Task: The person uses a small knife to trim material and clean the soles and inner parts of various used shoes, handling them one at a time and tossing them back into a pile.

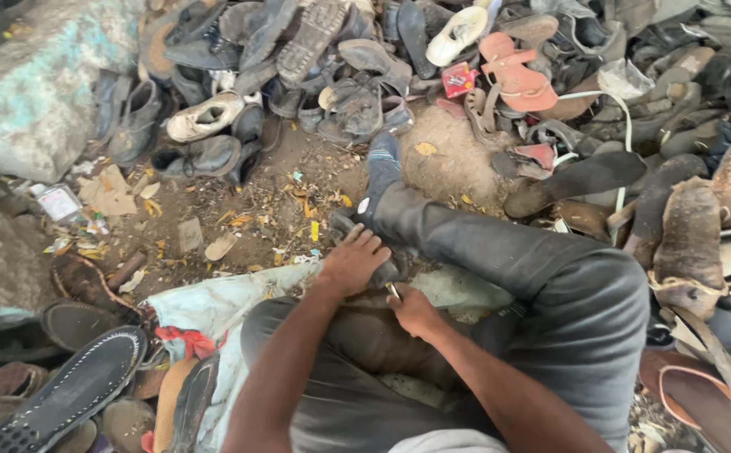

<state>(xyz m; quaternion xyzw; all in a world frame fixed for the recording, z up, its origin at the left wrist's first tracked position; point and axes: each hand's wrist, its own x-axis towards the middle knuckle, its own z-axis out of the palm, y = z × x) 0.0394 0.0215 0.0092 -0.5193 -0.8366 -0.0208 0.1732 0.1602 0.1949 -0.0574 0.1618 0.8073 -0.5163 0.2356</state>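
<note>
**Shoe braced on the lap for tool work**

Left hand point(354, 262), fingers spread flat, pins a dark brown shoe point(374, 331) across the lap. Right hand point(414, 310), fingers curled tight, grips a small metal tool point(393, 291) against the shoe's upper edge. Discarded footwear point(357, 92) lies heaped beyond the foot.

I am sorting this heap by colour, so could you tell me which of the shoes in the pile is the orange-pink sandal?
It is the orange-pink sandal at the top centre-right of the heap, beside a small red packet; the shoes around it are grey, black or off-white.
</note>
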